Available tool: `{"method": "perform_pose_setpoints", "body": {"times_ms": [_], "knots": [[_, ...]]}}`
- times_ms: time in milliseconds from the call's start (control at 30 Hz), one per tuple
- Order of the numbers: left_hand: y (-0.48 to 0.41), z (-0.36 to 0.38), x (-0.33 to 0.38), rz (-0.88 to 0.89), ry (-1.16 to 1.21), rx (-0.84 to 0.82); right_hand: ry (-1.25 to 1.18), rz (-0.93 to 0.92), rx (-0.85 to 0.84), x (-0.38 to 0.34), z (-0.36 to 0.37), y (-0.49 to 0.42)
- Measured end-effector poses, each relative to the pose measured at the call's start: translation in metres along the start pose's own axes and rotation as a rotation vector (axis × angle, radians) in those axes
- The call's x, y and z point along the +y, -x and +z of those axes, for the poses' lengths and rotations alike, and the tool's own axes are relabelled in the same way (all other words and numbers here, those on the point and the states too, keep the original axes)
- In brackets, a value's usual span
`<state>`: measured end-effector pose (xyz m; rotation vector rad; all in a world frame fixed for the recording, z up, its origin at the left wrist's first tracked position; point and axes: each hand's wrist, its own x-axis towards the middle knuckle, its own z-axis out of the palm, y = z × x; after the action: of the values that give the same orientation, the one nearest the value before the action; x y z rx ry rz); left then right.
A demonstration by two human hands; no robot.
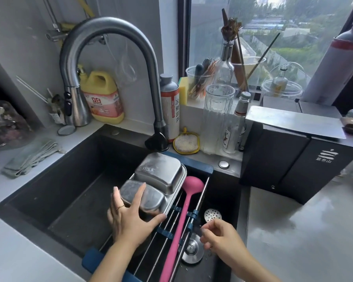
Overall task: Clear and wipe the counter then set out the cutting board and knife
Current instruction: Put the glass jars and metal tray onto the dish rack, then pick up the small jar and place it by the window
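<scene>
The cleaver-like knife (293, 121) lies flat on top of a black box-shaped appliance (298, 159) at the right, its handle reaching toward the frame edge; no cutting board can be made out in this view. The counter (306, 231) to the right of the sink looks bare and faintly streaked, so the clearing appears well along and the wiping is probably yet to come. Over the black sink (73, 180), a roll-up drying rack (167, 226) carries an upturned steel compartment tray (157, 180) and a pink ladle (183, 212) lying along the rods. The left hand (128, 218) rests on the tray's near corner, fingers (138, 195) spread over the smaller compartment, thumb hooked at its edge, not clamped around it. The right hand (222, 239) hovers beside the ladle's handle, fingertips curled loosely together and holding nothing that can be seen. To finish settling the tray well, I would keep it squarely across several rods, clear of the ladle so neither slides, and let go only once it sits steady. A folded grey-green cloth (31, 157) waits on the counter left of the sink, handy for wiping; a yellow detergent jug (102, 98) stands behind the faucet (110, 64).
</scene>
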<state>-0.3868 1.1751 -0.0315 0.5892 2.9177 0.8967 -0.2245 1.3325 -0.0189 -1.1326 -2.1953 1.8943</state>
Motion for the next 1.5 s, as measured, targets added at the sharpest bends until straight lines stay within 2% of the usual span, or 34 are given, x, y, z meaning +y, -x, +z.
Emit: {"method": "perform_pose_setpoints", "body": {"times_ms": [233,400,467,633,867,1100,1200,1400,1500], "knots": [[0.006,-0.003,0.008,-0.011,0.002,0.053,-0.047,0.005,0.066,0.005,-0.014,0.011],[0.020,0.001,0.054,0.140,0.046,0.097,-0.144,0.018,0.221,0.017,-0.052,0.036],[0.038,0.011,0.086,0.244,0.108,0.057,-0.196,0.031,0.305,0.026,-0.073,0.052],[0.115,0.057,0.175,0.463,0.250,-0.210,-0.293,0.087,0.550,0.066,-0.137,0.109],[0.211,0.119,0.268,0.552,0.218,-0.593,-0.423,0.163,0.882,0.146,-0.229,0.206],[0.280,0.166,0.362,0.146,0.589,-1.025,-0.490,0.173,1.058,0.218,-0.323,0.270],[0.308,0.184,0.395,0.135,0.580,-1.081,-0.357,0.216,1.217,0.247,-0.359,0.293],[0.353,0.210,0.432,0.184,0.527,-1.129,0.126,0.339,1.534,0.281,-0.418,0.316],[0.364,0.220,0.438,0.218,0.512,-1.141,0.297,0.434,1.412,0.295,-0.439,0.311]]}}
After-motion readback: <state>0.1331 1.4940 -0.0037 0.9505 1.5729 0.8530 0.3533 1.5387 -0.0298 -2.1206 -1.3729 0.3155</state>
